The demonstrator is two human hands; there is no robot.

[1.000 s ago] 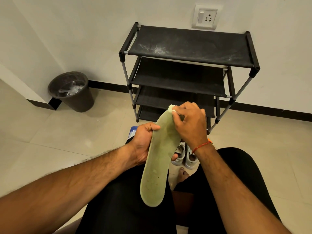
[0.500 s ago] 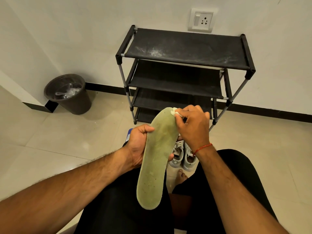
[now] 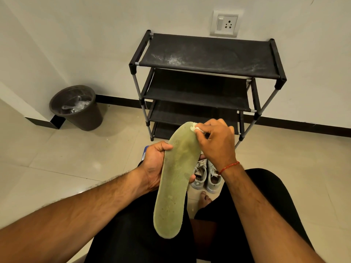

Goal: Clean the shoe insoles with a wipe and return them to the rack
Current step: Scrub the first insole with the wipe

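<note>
1. Heel of the long pale green foam insole (image 3: pixel 176 179) hangs unsupported over the lap, so rubbing pressure should stay light or the foam will likely bend away.
2. Left hand (image 3: pixel 153 164) has its grip closed round the insole's middle, thumb on the left edge. Shifting this hold nearer the toe would probably brace the worked area better.
3. Right hand (image 3: pixel 216 143) has a pinching grip on the small white wipe (image 3: pixel 195 128), pressed at the toe's right rim. Short strokes down toward the speckled heel seem best.
4. Grey sneakers (image 3: pixel 207 175) stand on the floor below. The black four-shelf rack (image 3: pixel 209 54) stands by the wall, well apart from the insole.
5. Compared with a second ago, the wipe has crept only slightly, from the toe tip to its right rim, and the left hold is unchanged.
</note>
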